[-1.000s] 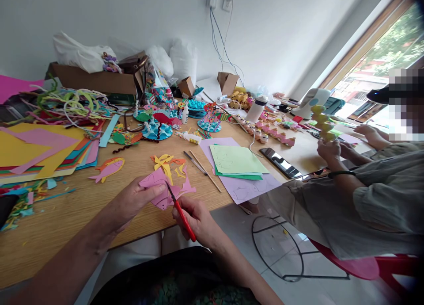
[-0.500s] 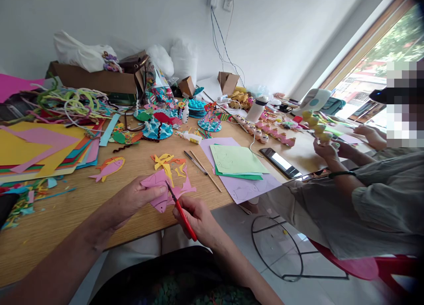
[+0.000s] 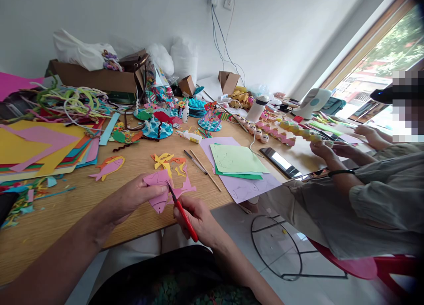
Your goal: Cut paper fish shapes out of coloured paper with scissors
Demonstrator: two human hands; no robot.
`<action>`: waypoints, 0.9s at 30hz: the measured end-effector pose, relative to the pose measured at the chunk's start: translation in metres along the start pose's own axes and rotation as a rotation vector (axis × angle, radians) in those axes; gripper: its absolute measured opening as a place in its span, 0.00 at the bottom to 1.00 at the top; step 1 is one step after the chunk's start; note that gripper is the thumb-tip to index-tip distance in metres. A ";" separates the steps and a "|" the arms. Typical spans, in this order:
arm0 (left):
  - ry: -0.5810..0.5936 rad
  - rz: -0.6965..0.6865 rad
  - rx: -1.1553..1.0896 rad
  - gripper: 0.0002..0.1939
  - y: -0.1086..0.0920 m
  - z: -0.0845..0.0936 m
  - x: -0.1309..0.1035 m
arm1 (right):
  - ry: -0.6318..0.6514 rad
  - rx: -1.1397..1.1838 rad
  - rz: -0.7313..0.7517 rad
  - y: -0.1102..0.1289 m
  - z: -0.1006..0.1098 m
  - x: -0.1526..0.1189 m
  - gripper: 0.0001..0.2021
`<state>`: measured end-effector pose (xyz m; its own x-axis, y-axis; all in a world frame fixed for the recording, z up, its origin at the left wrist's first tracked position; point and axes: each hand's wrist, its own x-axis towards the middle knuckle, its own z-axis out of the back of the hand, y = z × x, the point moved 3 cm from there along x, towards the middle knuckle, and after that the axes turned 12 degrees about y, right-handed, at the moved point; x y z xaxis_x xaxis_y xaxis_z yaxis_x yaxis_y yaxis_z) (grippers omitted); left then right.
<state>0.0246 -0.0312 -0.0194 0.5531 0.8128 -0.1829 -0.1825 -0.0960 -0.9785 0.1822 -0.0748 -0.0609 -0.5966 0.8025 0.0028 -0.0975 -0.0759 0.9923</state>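
Observation:
My left hand pinches a pink paper with a fish drawn on it, near the table's front edge. In my right hand are red-handled scissors, their blades at the paper's right edge. Just behind the paper lie yellow and orange scraps and a pink offcut. A finished-looking pink fish with an orange and yellow border rests to the left of them.
Coloured sheets are stacked at left, with pipe cleaners behind. Right of my hands lie a pen, a stick, green paper and a phone. Another person sits at right, holding a yellow painted strip.
The pink paper and my left hand have shifted slightly right. At the right, the other person's yellow strip has been lowered from upright to nearly flat over the table.

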 end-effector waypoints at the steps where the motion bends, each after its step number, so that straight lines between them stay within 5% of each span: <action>1: 0.002 0.002 -0.014 0.11 0.000 -0.001 0.000 | 0.000 0.006 0.002 0.000 0.000 0.000 0.18; 13: 0.053 0.034 -0.020 0.11 0.003 0.002 0.000 | 0.007 0.035 -0.009 -0.006 0.000 0.000 0.19; 27: 0.258 0.037 0.052 0.10 0.002 0.011 0.000 | 0.049 -0.038 -0.038 -0.003 0.002 -0.005 0.20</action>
<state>0.0152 -0.0252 -0.0202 0.7328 0.6354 -0.2434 -0.2442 -0.0883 -0.9657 0.1871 -0.0778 -0.0639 -0.6302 0.7753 -0.0420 -0.1507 -0.0692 0.9861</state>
